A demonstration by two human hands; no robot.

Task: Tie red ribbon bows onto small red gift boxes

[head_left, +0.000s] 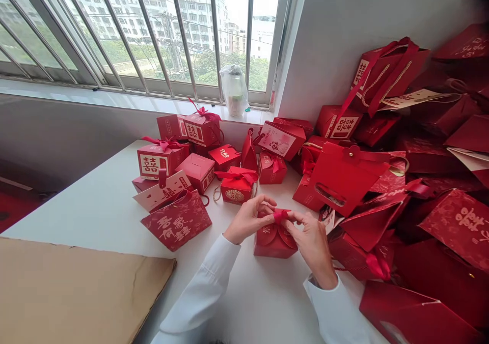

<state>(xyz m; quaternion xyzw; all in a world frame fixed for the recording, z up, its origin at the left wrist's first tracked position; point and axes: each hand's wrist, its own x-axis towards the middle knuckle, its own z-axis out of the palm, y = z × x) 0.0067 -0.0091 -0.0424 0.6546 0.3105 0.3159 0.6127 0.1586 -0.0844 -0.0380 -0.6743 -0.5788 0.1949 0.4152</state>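
A small red gift box [275, 246] stands on the white table in front of me, its petal-shaped flaps folded together on top. A red ribbon bow [280, 215] sits over the middle of the lid. From the left, my left hand [251, 218] pinches the bow's left side between thumb and fingers. My right hand [311, 239] pinches its right side, thumb and forefinger closed on the ribbon. The two hands nearly meet over the lid. Just behind them is a red box with a bow and a round gold emblem [234, 195].
Red boxes and bags are heaped high on the right, including an open-handled bag [344, 178]. More boxes [196, 171] stand toward the window. A dark red bag [178, 222] lies at left. A cardboard sheet [76, 288] covers the near left. A bagged cup [234, 92] rests on the windowsill.
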